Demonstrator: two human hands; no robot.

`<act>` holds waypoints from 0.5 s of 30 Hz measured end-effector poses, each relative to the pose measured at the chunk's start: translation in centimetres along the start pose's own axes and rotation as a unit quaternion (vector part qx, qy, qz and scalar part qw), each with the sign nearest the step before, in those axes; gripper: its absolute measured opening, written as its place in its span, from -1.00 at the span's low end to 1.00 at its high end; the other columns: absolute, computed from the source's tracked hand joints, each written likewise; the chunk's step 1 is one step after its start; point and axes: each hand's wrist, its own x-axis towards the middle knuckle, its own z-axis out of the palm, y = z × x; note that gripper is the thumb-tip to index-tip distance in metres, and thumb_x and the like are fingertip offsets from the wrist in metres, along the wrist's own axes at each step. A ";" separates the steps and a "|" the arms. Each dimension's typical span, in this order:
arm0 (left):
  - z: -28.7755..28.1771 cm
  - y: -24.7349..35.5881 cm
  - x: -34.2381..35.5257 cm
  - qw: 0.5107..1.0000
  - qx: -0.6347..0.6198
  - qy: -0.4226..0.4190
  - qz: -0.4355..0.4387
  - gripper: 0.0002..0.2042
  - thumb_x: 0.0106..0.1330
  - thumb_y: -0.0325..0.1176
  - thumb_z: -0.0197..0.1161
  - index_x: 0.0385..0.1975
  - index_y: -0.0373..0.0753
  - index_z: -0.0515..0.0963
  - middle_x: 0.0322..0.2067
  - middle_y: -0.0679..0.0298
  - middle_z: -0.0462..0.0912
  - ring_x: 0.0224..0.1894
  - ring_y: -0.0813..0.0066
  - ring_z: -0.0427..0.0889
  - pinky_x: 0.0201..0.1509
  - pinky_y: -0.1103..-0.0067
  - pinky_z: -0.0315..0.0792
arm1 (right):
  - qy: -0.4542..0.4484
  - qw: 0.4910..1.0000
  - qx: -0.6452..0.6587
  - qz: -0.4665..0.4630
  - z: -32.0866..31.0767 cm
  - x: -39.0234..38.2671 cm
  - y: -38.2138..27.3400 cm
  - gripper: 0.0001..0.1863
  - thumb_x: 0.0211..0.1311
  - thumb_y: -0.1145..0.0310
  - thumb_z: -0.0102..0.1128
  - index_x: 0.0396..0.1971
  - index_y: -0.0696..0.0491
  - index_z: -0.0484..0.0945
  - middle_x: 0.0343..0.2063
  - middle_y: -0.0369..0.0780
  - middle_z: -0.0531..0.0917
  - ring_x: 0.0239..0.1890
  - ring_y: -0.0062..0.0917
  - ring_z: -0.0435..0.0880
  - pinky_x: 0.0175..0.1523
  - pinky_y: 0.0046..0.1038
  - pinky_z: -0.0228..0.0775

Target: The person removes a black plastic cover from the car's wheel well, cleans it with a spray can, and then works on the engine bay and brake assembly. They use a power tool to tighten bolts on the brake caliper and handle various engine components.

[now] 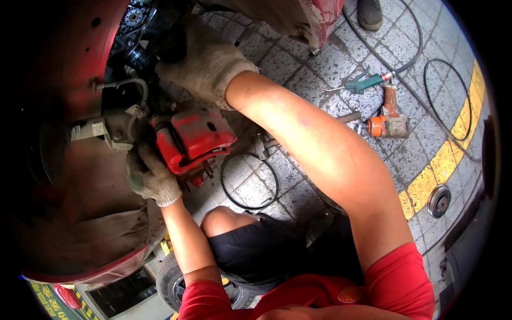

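Note:
My left hand (153,180), in a pale knit glove with a green patch, is curled against the dark metal below the strut bracket (118,128). What its fingers close on is hidden. Right beside it sits a red, dusty brake caliper (194,133). My right hand (200,61), in a dirty beige glove, reaches past the caliper into the dark wheel well. Its fingers are lost in shadow near a dark cylindrical part (137,57). Above that, a toothed metal wheel (133,18) shows in the engine. A ribbed hose (128,82) runs between the hands.
Red bodywork (80,42) overhangs on the left. On the tiled floor lie a cordless impact wrench (392,120), a green air blow gun (362,82) on its hose, a hammer (262,146), a black cable loop (274,178) and a round pulley (439,201). A shoe (369,15) stands at the top.

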 end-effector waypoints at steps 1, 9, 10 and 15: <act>-0.1 0.3 0.1 1.000 0.009 -0.007 0.003 -0.61 0.50 -0.06 0.16 -0.15 -0.30 0.75 -0.21 0.00 0.79 -0.21 -0.03 0.76 -0.14 0.21 0.58 | -0.007 1.000 -0.007 -0.005 -0.1 0.0 0.0 -0.23 0.09 0.02 0.47 0.25 0.12 0.47 0.09 0.04 0.69 0.19 -0.10 0.67 0.30 -0.21 0.51; -0.4 -0.8 -0.3 0.999 0.019 0.003 0.050 -0.60 0.52 -0.07 0.15 -0.10 -0.33 0.71 -0.17 -0.06 0.77 -0.16 -0.08 0.73 -0.05 0.24 0.58 | -0.011 0.998 -0.059 -0.004 -0.1 -0.2 -0.7 -0.12 0.12 -0.08 0.42 0.30 0.23 0.41 0.13 0.13 0.66 0.21 -0.03 0.65 0.26 -0.18 0.56; -0.6 -0.8 -0.2 0.998 0.021 -0.007 0.061 -0.59 0.53 -0.06 0.14 -0.08 -0.32 0.70 -0.17 -0.06 0.76 -0.17 -0.06 0.73 -0.06 0.26 0.58 | 0.001 0.997 -0.070 -0.017 0.0 -0.1 -0.6 -0.11 0.11 -0.07 0.43 0.30 0.24 0.41 0.13 0.14 0.66 0.21 -0.03 0.65 0.25 -0.18 0.57; -0.6 -1.9 -0.4 0.987 0.063 0.007 0.149 -0.58 0.54 -0.05 0.12 -0.06 -0.33 0.69 -0.13 -0.07 0.75 -0.13 -0.09 0.72 -0.03 0.21 0.57 | 0.006 0.998 -0.062 -0.021 -1.3 -2.0 -2.9 -0.15 0.22 0.02 0.38 0.38 0.19 0.28 0.11 0.20 0.62 0.23 0.08 0.58 0.34 -0.11 0.44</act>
